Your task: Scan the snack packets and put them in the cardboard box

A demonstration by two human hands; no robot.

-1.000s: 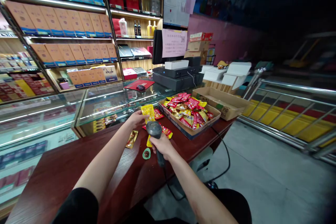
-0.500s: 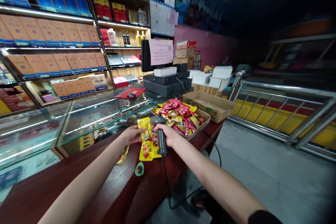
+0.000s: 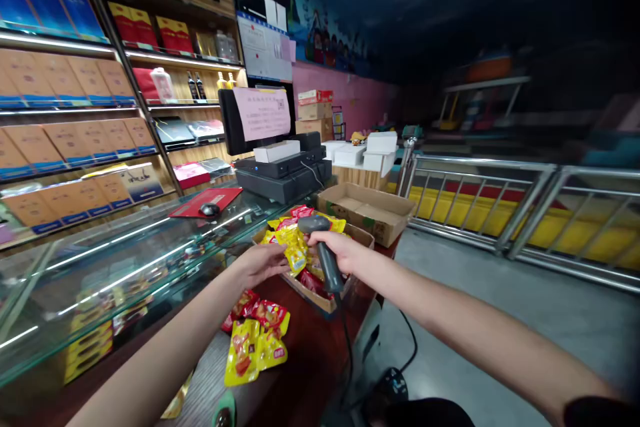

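My right hand (image 3: 341, 248) is wrapped round the grip of a dark grey barcode scanner (image 3: 329, 268), its cable running down past the counter edge. At the fingertips of my left hand (image 3: 263, 264) is a yellow snack packet (image 3: 293, 248), held over the open cardboard box (image 3: 361, 236) of snack packets. The scanner's head is just right of that packet. Nearer to me on the counter lie several loose packets, among them a yellow one (image 3: 243, 352) and a red one (image 3: 270, 313). My hands and the scanner partly hide the box's contents.
Behind the full box stands another open cardboard box (image 3: 367, 203). A monitor (image 3: 230, 121), a mouse (image 3: 209, 209) and a glass display case (image 3: 125, 260) are to the left. Metal railings (image 3: 480, 163) stand on the right. A green oval object (image 3: 225, 407) lies at the near edge.
Both hands have moved from above the loose packets to over the box, carrying the yellow packet and the scanner. The view has swung to the right.
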